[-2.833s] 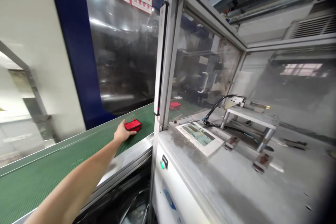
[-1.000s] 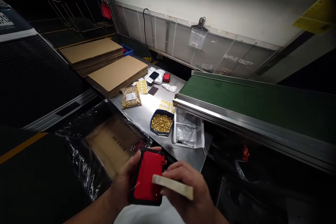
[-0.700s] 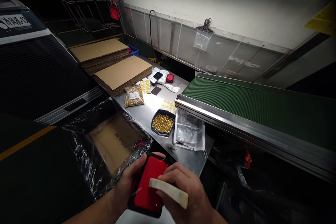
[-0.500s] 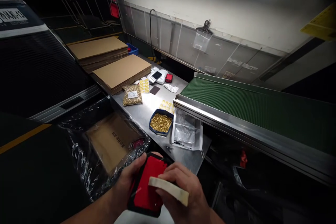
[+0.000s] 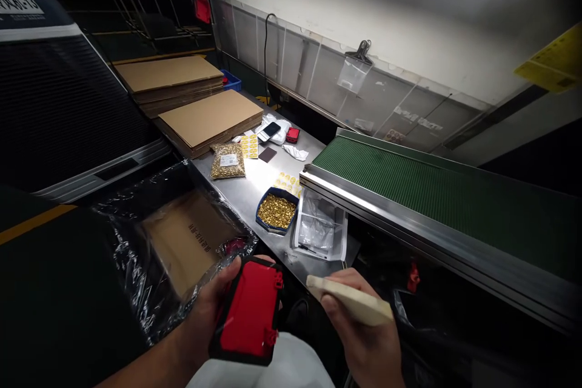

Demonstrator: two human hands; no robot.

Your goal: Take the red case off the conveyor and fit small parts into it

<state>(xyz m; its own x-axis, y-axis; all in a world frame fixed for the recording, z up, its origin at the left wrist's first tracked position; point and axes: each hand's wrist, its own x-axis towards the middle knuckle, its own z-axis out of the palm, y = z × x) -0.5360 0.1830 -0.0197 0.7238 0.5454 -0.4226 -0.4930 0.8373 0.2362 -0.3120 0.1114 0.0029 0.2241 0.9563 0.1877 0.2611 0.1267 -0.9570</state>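
Observation:
My left hand (image 5: 207, 309) is closed round a red case with a black border (image 5: 250, 309), its red face turned up toward me. Two small red latch-like parts show along the case's right edge. In my right hand (image 5: 364, 339) is a flat cream-coloured pad (image 5: 350, 298), gripped between thumb and fingers. The pad is apart from the case, off to its right. Part of the left fingers is hidden behind the case.
A blue tray of small gold pieces (image 5: 276, 211) and a white bin with plastic bags (image 5: 318, 227) stand on the metal table. A bag of gold pieces (image 5: 228, 161), cardboard stacks (image 5: 213, 118) and a phone (image 5: 269, 131) lie beyond. A green conveyor (image 5: 386, 173) runs right.
My right hand has moved right with the cream pad, away from the case's red face. The case has shifted slightly left, and more of its face now shows.

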